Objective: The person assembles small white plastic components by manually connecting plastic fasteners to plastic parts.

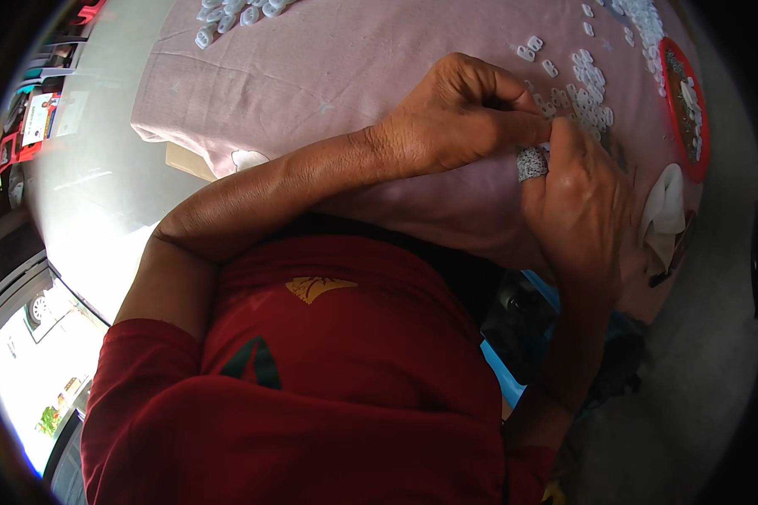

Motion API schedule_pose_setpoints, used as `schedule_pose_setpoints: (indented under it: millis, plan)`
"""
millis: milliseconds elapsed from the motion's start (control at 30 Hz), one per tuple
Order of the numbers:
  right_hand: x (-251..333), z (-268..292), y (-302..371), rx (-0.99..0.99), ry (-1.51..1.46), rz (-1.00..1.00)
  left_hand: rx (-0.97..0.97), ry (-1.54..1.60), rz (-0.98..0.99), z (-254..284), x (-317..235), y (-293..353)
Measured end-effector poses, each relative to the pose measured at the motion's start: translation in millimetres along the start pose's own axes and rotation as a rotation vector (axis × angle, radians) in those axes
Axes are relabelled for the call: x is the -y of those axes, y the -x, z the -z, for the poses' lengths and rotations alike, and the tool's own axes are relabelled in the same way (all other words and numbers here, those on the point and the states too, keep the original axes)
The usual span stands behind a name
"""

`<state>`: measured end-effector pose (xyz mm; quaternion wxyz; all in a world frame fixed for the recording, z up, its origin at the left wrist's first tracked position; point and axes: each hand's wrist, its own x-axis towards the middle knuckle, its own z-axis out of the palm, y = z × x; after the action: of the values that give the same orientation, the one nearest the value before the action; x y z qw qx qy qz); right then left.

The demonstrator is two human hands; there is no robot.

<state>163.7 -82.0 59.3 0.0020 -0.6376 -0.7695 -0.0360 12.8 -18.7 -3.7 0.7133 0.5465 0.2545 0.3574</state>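
Observation:
My left hand and my right hand meet above the pink cloth, fingertips pinched close together. Whatever lies between the fingers is hidden or too small to name. A grey speckled band sits at a finger of my right hand, and a bit of something pale shows beside it. Just beyond my fingertips lies a loose group of small white plastic pieces with holes. A few more white pieces are scattered a little farther off.
The pink cloth covers the table. At the right edge stands a red-rimmed tray holding small grey and white bits, with a white cloth near it. More white pieces lie at the far right, and a pile of larger white pieces at the far left.

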Motion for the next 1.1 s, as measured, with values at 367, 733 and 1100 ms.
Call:
schedule_pose_setpoints:
  millis: [367,733,1100]
  plan:
    - [-5,-8,-1,0.027,-0.153,0.064,0.006,0.009,-0.028,1,1,3]
    - [-12,-4,-2,0.071,-0.17,0.078,-0.039,0.014,-0.096,-3,6,2]
    - [-11,-7,7,-0.276,-0.482,0.048,-0.059,0.142,0.01,0,0,0]
